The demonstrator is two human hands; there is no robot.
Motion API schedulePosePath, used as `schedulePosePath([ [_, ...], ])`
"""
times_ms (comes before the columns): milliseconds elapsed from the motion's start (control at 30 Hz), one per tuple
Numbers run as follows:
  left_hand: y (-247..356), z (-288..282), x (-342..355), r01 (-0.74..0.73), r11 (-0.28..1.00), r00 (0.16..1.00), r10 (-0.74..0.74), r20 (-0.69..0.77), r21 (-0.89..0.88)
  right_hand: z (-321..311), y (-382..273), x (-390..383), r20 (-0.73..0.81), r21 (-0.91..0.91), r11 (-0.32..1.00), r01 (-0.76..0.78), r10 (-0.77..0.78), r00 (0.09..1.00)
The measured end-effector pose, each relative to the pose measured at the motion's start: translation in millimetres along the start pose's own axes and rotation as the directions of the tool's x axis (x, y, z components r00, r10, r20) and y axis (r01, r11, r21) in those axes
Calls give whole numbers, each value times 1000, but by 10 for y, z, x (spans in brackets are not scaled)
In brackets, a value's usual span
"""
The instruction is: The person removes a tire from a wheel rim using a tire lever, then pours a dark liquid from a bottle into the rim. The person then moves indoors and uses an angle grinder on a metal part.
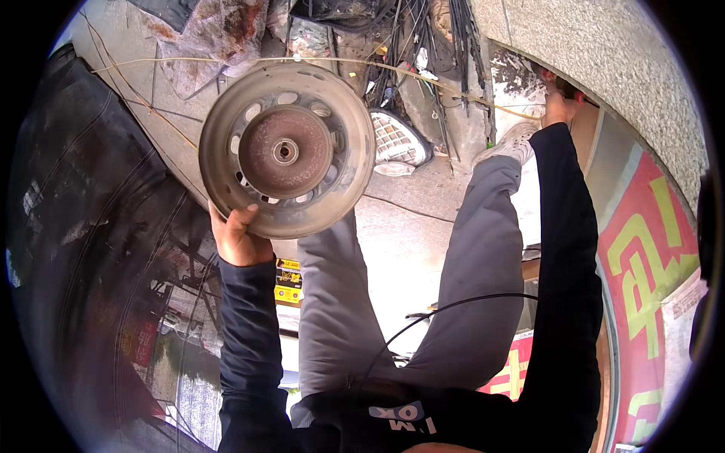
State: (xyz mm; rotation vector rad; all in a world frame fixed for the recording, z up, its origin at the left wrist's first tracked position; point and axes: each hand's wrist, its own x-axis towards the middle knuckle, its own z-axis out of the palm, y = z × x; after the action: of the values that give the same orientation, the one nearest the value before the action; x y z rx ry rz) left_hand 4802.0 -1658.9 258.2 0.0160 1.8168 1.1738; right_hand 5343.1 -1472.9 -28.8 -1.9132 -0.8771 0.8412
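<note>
A worn steel wheel rim faces me, with a ring of oval holes and a rusty round hub with a bearing at its center. My left hand grips its lower left edge, thumb over the front. Farther off to the right, my right arm is stretched out. My right hand is there, close to a dark nook with small red bits under a pale rough slab. Its fingers are partly hidden, so I cannot make out whether they hold anything.
Dark cables hang among clutter at the far side, beside a stained cloth. A thin tan cord crosses the scene. My shoe is just right of the rim. Black sheeting covers the left; a red-and-yellow sign stands right.
</note>
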Motion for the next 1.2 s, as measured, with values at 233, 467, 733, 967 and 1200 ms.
schedulePosePath([
  [233, -41, 61, -143, 109, 993, 994, -109, -8, -49, 85, 199, 226, -41, -104, 965, -242, 239, 970],
  [467, 438, -144, -644, 29, 999, 1000, -29, -4, 19, 150, -1668, -1584, 455, -364, 927, -91, 263, 851],
  [733, 2254, -179, -1915, -215, 959, 957, 169, 234, 186, 400, -5415, -3191, 764, -115, 778, 618, -328, 555],
  [967, 3234, -550, -2624, -437, 890, 859, 372, 353, 126, 23, -6632, -3700, 751, -37, 696, 717, -454, 479],
  [1200, 3867, -847, -3015, -522, 849, 806, 458, 375, 85, -349, -7606, -4025, 808, 45, 797, 602, -383, 447],
])
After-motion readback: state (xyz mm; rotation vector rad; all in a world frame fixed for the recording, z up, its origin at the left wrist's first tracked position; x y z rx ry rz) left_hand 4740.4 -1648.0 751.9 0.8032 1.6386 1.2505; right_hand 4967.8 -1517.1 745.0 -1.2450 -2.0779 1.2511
